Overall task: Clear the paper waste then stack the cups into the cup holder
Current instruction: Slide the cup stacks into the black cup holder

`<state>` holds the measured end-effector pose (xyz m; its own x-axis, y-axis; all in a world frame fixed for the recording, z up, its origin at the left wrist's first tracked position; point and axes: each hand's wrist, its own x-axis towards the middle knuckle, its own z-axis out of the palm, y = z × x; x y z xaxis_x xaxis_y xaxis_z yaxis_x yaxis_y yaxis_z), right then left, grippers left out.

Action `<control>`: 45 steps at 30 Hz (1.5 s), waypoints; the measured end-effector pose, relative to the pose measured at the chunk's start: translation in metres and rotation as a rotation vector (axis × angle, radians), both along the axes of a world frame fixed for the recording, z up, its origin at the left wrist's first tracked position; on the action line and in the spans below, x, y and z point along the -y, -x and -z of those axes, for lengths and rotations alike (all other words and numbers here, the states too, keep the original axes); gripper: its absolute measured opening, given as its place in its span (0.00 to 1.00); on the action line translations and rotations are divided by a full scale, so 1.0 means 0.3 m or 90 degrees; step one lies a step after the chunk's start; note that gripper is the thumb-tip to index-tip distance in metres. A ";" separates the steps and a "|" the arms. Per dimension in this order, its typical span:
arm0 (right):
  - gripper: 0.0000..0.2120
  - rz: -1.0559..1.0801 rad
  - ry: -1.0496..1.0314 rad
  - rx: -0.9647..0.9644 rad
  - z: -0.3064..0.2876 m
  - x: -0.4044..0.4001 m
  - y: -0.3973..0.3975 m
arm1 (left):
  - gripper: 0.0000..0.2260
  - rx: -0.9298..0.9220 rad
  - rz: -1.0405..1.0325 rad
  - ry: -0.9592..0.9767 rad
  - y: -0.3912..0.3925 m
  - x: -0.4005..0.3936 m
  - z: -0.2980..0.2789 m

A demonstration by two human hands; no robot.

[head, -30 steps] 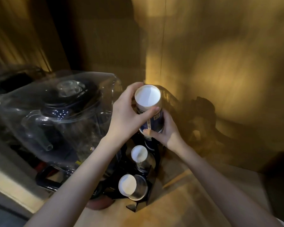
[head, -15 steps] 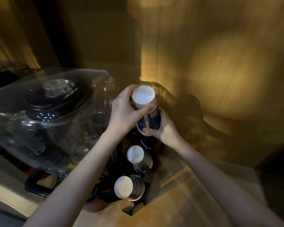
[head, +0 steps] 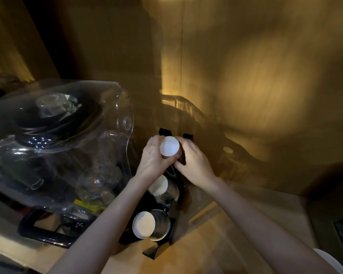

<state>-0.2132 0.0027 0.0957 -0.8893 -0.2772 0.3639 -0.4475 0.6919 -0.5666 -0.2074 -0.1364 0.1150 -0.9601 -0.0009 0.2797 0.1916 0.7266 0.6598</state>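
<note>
Both hands down at the far end of the black cup holder (head: 171,218), against the wooden wall (head: 246,76). Left hand (head: 152,157) curled round the near side of the cup stack (head: 169,145), fingers wrapped, grip pinching the stack just under its white upturned base. Right hand (head: 194,161) clamped on the other side, fingers over the top edge, thumb low, grip likewise pressed onto the stack. Stack held upright over the holder's rear slot, between two black prongs; lower end hidden behind the hands, so seated or not, could not tell. Two more stacks already lodged in the holder: middle stack (head: 158,187) just below the left wrist, front stack (head: 144,224) nearest the camera, both lying tilted with white bases up. Clear plastic dome (head: 57,123) just left of the holder, over a dark appliance on a black tray (head: 42,232). All of it on the wooden worktop (head: 216,240), dim amber light.
</note>
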 end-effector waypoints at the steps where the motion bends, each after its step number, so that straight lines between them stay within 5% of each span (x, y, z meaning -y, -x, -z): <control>1: 0.30 0.003 -0.036 -0.013 -0.006 0.000 -0.002 | 0.29 -0.007 0.003 0.004 -0.004 0.000 0.004; 5: 0.32 -0.009 -0.189 -0.051 -0.046 -0.007 -0.012 | 0.29 -0.004 0.020 0.082 -0.014 0.003 0.005; 10: 0.31 -0.006 -0.362 -0.100 -0.095 -0.094 -0.068 | 0.32 -0.058 0.023 0.393 -0.049 -0.049 -0.044; 16: 0.29 0.093 -0.402 -0.071 -0.077 -0.304 -0.231 | 0.28 -0.135 0.182 0.426 -0.163 -0.238 -0.019; 28: 0.35 0.501 -0.290 0.187 0.193 -0.772 -0.672 | 0.29 0.043 0.457 0.368 -0.375 -0.658 0.312; 35: 0.21 0.568 -0.257 0.396 0.266 -0.890 -0.782 | 0.21 0.433 0.483 0.129 -0.469 -0.824 0.396; 38: 0.17 0.570 -0.181 0.468 0.277 -0.907 -0.790 | 0.10 0.537 0.459 0.027 -0.481 -0.845 0.399; 45: 0.12 0.561 0.060 0.468 0.253 -0.899 -0.731 | 0.08 0.664 0.427 -0.072 -0.462 -0.812 0.349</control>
<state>0.0060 0.2724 0.0199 -0.7665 0.5466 -0.3372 0.6308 0.5415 -0.5558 -0.0689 0.1071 0.0102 -0.5441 0.6011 -0.5854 -0.1492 0.6173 0.7725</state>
